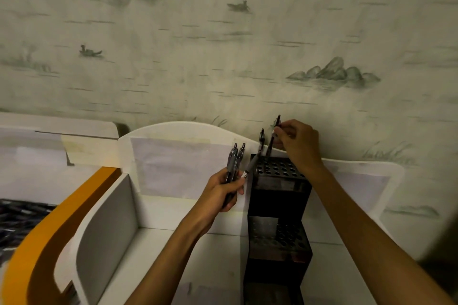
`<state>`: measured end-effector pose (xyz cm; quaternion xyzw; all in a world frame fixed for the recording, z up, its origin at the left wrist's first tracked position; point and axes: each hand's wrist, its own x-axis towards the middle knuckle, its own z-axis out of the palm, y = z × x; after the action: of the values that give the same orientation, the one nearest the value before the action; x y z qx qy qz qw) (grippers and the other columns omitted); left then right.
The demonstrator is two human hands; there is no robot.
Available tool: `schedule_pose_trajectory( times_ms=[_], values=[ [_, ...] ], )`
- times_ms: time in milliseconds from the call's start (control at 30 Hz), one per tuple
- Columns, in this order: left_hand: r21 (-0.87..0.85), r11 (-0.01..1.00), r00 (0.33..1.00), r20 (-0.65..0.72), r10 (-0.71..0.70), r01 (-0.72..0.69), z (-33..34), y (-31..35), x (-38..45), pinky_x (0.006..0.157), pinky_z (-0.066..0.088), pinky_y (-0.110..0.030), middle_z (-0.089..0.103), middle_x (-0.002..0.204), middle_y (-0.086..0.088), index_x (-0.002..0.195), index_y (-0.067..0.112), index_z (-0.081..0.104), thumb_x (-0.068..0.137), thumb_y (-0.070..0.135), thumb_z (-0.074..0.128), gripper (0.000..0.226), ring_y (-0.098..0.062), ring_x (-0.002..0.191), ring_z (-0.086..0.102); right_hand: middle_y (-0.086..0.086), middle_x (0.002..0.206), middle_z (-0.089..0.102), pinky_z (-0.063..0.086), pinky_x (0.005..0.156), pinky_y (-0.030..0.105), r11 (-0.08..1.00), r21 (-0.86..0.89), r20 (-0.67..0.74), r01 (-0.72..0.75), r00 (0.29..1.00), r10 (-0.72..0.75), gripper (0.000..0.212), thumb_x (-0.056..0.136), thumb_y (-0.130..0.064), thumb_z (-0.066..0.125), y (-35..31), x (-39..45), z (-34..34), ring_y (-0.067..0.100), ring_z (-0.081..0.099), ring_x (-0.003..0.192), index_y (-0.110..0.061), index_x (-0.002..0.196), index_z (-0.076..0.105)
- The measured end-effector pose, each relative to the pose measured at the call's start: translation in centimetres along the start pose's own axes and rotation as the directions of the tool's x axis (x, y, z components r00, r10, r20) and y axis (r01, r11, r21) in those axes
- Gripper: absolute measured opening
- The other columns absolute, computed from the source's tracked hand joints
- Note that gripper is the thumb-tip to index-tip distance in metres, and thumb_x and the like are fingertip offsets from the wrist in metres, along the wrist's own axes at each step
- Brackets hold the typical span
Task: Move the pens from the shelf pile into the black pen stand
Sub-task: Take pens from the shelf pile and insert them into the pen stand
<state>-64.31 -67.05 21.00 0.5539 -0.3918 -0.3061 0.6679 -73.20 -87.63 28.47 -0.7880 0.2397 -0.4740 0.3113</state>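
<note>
The black pen stand [280, 208] is a stepped block with rows of round holes, standing on the white shelf. My left hand [220, 193] is shut on a bunch of dark pens [234, 163], held just left of the stand's top tier, their clicker ends pointing up. My right hand [297, 142] pinches one pen [274, 135] by its upper end, with its tip down at a hole in the top tier's back row. Another pen [261, 140] stands in the stand beside it.
A white shelf unit [173, 205] with a curved back panel and a white divider [109, 225] sits against the painted wall. An orange curved side panel [49, 242] is at the left. A dark heap, perhaps pens [17, 218], lies at the far left edge.
</note>
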Motion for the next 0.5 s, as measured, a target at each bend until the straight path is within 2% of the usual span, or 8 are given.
schedule_pose_trajectory(
  times_ms=[133, 233, 400, 500],
  values=[
    [-0.025, 1.000, 1.000, -0.010, -0.016, 0.016, 0.4, -0.2, 0.2, 0.041, 0.028, -0.022, 0.058, 0.078, -0.013, 0.106, 0.009, 0.058, 0.100, 0.014, 0.055, 0.008, -0.018, 0.048, 0.035, 0.005, 0.084, 0.075, 0.062, 0.072, 0.035, 0.996, -0.090, 0.060, 0.029, 0.998, -0.024, 0.018, 0.086, -0.018, 0.073, 0.2, -0.4, -0.2, 0.011, 0.071, 0.067, -0.009, 0.101, 0.072],
    [-0.039, 0.999, 1.000, -0.007, -0.022, 0.022, 0.8, -0.2, 0.3, 0.042, 0.024, -0.024, 0.057, 0.080, -0.014, 0.112, 0.007, 0.059, 0.099, 0.013, 0.056, 0.014, -0.018, 0.048, 0.034, 0.006, 0.089, 0.075, 0.060, 0.079, 0.032, 0.978, -0.187, 0.115, 0.092, 0.991, -0.071, 0.018, 0.086, -0.018, 0.074, 0.4, -1.4, 0.1, 0.012, 0.070, 0.073, -0.008, 0.100, 0.074],
    [-0.043, 0.999, 1.000, 0.001, -0.011, 0.011, 1.2, 0.0, 0.4, 0.043, 0.025, -0.026, 0.057, 0.078, -0.014, 0.110, 0.007, 0.059, 0.100, 0.013, 0.055, 0.013, -0.018, 0.048, 0.034, 0.006, 0.087, 0.075, 0.060, 0.079, 0.040, 0.985, -0.159, 0.149, 0.072, 0.988, -0.048, 0.017, 0.084, -0.018, 0.075, 0.7, -1.6, 0.2, 0.015, 0.071, 0.073, -0.008, 0.098, 0.075],
    [-0.034, 0.999, 1.000, 0.005, -0.004, 0.004, 1.3, 0.2, 0.3, 0.044, 0.025, -0.026, 0.057, 0.078, -0.013, 0.108, 0.009, 0.059, 0.100, 0.014, 0.054, 0.010, -0.018, 0.049, 0.034, 0.005, 0.082, 0.075, 0.060, 0.076, 0.032, 0.985, -0.168, 0.155, 0.038, 0.988, -0.012, 0.015, 0.084, -0.021, 0.075, 0.4, -1.6, -0.4, 0.012, 0.070, 0.067, -0.009, 0.093, 0.076]
  ],
)
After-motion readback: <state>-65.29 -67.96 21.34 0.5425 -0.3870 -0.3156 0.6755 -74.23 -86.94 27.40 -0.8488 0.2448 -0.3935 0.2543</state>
